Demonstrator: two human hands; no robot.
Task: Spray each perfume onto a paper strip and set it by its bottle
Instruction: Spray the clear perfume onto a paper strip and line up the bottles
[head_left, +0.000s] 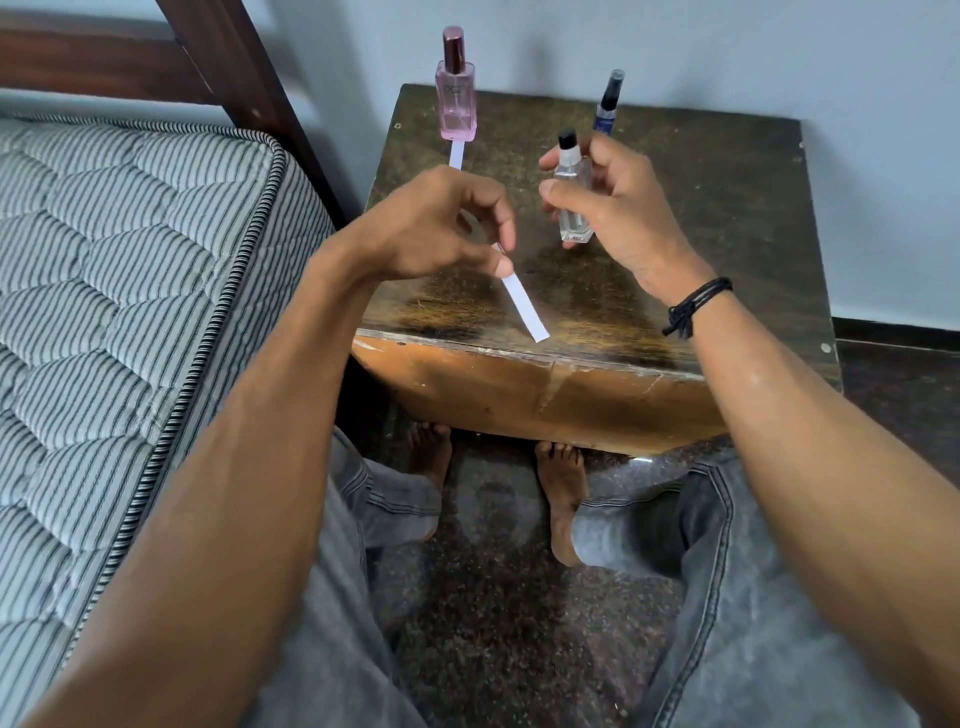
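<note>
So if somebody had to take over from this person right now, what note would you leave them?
Left hand: pinches a paper strip over the table.
Right hand: holds the clear bottle, black top up.
Done, it seems: pink bottle stands at the back with a second strip lying against its base.
Left: spray the clear bottle onto the held strip, set it down; then the slim blue bottle, which has no strip visible beside it.

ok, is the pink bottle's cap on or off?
On: the metallic cap sits atop the pink perfume bottle, which stands upright.
</note>
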